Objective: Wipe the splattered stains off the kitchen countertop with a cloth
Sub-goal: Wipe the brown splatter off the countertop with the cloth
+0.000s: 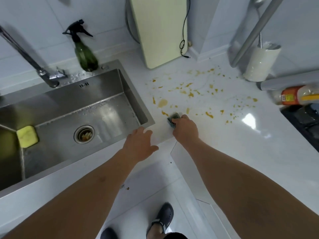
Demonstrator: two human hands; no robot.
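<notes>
Cloth (173, 118), seemingly bunched, near countertop (250, 144) edge

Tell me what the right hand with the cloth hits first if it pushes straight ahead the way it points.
The right hand points away from the body, so the cloth would first meet the orange streak just past it, then probably the larger pale blotch; exact line is uncertain.

Right hand (185, 129) covers most of the cloth (174, 118); only a dark bunched bit shows past the fingers, so grip detail & cloth size unclear. Faucet (25, 54) cut off at left edge. Bottle (296, 96) lying at right runs out of frame, label too blurred to read. Stove (305, 123) mostly cropped. Debris in sink drain (84, 134) too small to tell.
</notes>
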